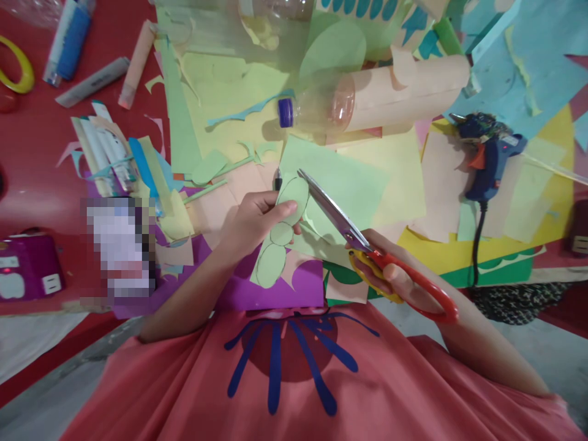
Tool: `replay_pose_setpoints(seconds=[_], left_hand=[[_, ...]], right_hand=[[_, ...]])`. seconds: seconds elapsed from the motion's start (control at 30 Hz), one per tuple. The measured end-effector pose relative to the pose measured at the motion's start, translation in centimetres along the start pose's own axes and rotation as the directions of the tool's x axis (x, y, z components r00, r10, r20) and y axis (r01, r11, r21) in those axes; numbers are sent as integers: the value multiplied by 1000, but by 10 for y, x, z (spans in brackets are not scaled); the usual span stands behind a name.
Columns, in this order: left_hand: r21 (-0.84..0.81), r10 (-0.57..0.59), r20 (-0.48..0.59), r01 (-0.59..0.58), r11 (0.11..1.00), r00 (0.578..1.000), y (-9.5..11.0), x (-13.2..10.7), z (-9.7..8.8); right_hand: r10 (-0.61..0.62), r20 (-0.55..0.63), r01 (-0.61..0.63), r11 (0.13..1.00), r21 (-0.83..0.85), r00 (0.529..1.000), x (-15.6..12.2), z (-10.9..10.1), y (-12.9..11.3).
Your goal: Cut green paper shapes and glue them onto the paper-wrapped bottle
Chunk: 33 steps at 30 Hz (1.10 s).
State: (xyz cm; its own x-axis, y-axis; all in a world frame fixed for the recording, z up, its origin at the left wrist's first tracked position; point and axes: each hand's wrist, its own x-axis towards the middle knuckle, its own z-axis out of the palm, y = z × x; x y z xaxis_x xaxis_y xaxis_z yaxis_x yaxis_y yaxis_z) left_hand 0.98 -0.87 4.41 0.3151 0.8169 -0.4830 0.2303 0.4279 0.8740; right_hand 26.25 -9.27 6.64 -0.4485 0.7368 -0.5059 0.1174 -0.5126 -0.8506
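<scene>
My left hand [260, 220] pinches a strip of light green paper [272, 260] with thumb and fingers. Outlined on the strip are a large oval at the top, a small circle in the middle and another oval below. My right hand [381, 260] is closed round the handles of a pair of scissors [337, 217], one red and one yellow. The blades look nearly closed and point up and left, their tips beside the strip's upper right edge. A curl of cut green paper lies just under the blades.
A clear plastic bottle [316, 110] with a purple cap, wrapped in peach paper, lies beyond my hands. At right rests a blue glue gun [489, 162] with its cord. Markers [108, 153], a phone-like blurred object [120, 248] and a purple extension socket [32, 266] are at left. Coloured paper scraps are scattered around.
</scene>
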Motion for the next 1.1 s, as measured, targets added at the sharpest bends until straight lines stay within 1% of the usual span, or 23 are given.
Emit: replay_pose_setpoints(seconds=[0.13,0.2,0.27,0.3,0.33,0.4,0.43,0.47,0.5,0.6,0.67,0.73,0.77,0.8,0.87,0.9,0.93,1.0,1.03,1.1], left_hand=[[-11,21,-17,-22,1000,1000,2,0,-2],[-5,18,6,-18,1000,1000,4,1,-3],[19,2,89,-4,1000,996,6,1,-4],[48,-12,162,4,999,987,7,1,-5],[88,-27,249,6,996,968,8,1,-4],[164,-55,420,-16,986,906,8,1,-3],[184,-62,484,-32,982,873,7,0,-2],[190,-64,526,-44,981,848,6,0,0],[190,-64,548,-49,981,834,5,-1,1],[182,-58,556,-54,982,829,2,-3,5],[173,-65,550,-37,984,833,3,-3,6],[119,-94,522,37,992,848,5,-3,4],[51,-113,498,101,994,860,6,-2,3],[-47,-126,479,169,985,869,7,0,1],[-281,-129,448,276,919,885,7,4,-3],[-377,-115,435,296,877,893,6,7,-5],[-455,-96,406,292,841,909,5,9,-6],[-576,-45,308,224,786,950,1,13,-5],[-612,-13,274,185,769,962,-1,14,-4],[-627,44,268,140,766,963,-5,14,0]], right_hand=[[41,-6,-41,999,33,999,0,-1,-1],[34,-25,-33,999,36,999,2,-1,-1],[5,-64,-2,999,49,998,6,-1,-1],[-16,-77,21,998,59,997,9,-1,0],[-45,-79,50,996,70,996,12,-1,1],[-108,-54,113,988,105,993,18,0,1],[-125,-42,129,984,122,991,21,1,1],[-128,-37,131,983,130,991,25,3,0],[-111,-44,115,986,121,993,28,5,-1],[-15,-140,21,999,40,990,39,14,-9],[5,-177,6,998,62,984,46,21,-16],[-4,-178,31,988,148,984,52,27,-21],[-14,-194,52,980,193,981,54,29,-23],[-28,-236,84,969,232,971,56,30,-25],[-51,-376,170,942,290,925,60,33,-26],[-60,-447,217,926,308,892,62,34,-27],[-69,-512,264,910,319,856,64,35,-28],[-87,-609,347,881,322,788,68,38,-29],[-94,-643,378,869,320,760,69,40,-30],[-100,-686,425,846,323,720,72,43,-31]])
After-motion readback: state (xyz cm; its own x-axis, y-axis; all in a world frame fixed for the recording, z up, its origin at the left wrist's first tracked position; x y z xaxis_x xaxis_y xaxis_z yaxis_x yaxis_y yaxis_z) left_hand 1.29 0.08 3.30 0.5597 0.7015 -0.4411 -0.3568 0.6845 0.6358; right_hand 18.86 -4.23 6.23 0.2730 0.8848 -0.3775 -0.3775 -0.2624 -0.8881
